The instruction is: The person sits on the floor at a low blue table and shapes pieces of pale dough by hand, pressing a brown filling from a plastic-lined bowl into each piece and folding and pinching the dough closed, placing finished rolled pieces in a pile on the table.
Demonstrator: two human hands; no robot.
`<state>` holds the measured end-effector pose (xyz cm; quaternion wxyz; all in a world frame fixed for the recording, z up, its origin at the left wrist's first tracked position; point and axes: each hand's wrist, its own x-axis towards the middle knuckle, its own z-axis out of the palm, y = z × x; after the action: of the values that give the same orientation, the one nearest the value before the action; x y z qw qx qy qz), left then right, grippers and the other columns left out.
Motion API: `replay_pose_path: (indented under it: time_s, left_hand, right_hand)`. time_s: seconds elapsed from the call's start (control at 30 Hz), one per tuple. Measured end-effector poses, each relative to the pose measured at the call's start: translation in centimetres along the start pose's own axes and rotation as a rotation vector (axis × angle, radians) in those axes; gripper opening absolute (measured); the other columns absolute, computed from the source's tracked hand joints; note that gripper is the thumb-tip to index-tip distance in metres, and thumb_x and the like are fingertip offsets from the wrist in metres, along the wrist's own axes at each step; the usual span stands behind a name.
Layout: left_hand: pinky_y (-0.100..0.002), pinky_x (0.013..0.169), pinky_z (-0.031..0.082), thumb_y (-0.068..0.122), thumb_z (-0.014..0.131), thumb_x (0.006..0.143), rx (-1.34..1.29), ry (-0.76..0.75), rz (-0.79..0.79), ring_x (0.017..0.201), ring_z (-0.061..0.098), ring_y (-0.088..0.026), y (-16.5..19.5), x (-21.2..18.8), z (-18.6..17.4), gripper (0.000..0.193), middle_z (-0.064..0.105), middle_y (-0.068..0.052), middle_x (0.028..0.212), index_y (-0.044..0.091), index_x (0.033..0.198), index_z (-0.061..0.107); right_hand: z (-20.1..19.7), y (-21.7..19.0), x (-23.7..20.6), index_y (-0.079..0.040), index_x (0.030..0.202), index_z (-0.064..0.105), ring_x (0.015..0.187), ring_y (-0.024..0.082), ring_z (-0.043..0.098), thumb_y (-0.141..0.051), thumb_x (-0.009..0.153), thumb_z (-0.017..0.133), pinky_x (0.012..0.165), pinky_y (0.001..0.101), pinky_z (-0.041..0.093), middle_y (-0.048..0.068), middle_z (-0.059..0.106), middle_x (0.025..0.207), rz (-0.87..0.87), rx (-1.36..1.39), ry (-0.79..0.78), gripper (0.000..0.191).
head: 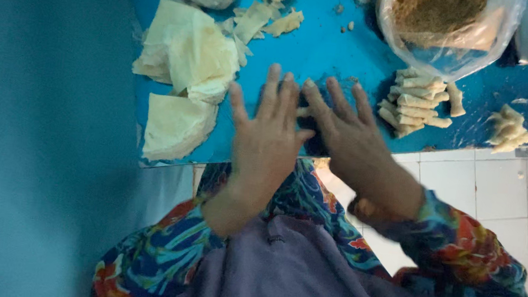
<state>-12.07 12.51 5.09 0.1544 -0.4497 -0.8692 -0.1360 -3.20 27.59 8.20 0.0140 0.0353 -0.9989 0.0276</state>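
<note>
Both hands lie palm-down and side by side on the bright blue plastic-covered table top, fingers stretched almost flat and slightly spread. The left hand and the right hand meet at the fingertips over a small pale roll of dough wrapper, of which only a short piece shows between the fingers; neither hand grips it, they press it against the table from above. Whether the roll is fully closed cannot be told, since the hands cover most of it

Judged procedure for rolling well:
- Keep the fingers flat and the pressure even across both hands, so the roll stays uniform in thickness
- Roll in one straight line away from the body; uneven force would likely skew the ends
- Press lightly: the thin wrapper appears liable to tear or squeeze out filling

Surroundings: a stack of pale triangular folded wrapper sheets lies left of the hands, a pile of finished pale finger-shaped rolls lies right, and a clear plastic bag of brown crumbly filling sits beyond them
</note>
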Motion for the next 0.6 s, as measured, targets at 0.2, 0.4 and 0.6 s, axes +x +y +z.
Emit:
replay_pose_path:
  time_s: [0.2,0.4,0.6]
  left_hand:
    - [-0.063,0.115,0.031,0.036,0.075,0.106,0.206,0.147,-0.089,0.132,0.05,-0.026,-5.9,-1.1,-3.0,0.047,0.059,-0.007,0.141,0.005,0.141,0.065]
    - [-0.044,0.098,0.051,0.019,0.075,0.104,0.089,0.22,-0.081,0.11,0.062,-0.03,-9.8,0.6,-2.3,0.02,0.064,-0.012,0.116,0.006,0.117,0.068]
    - [-0.046,0.087,0.051,0.009,0.067,0.111,-0.079,0.181,-0.207,0.102,0.064,-0.034,-10.6,1.1,-1.9,0.01,0.065,-0.016,0.108,0.002,0.118,0.066]
  right_hand:
    - [-1.3,-0.8,1.0,-0.002,0.159,0.036,0.123,0.034,0.056,-0.005,0.09,0.071,0.108,0.0518,0.036,0.016,0.063,0.131,0.01,0.103,0.345,0.077]
    - [0.0,3.0,-2.5,-0.001,0.158,0.038,0.099,0.027,0.063,-0.013,0.092,0.081,0.097,0.042,0.046,0.007,0.072,0.103,0.146,0.295,0.575,0.08]
    - [-0.6,10.4,-8.9,0.0,0.166,0.021,0.09,0.03,0.074,-0.003,0.101,0.075,0.079,0.0402,0.058,0.017,0.074,0.107,0.571,0.322,0.645,0.084]
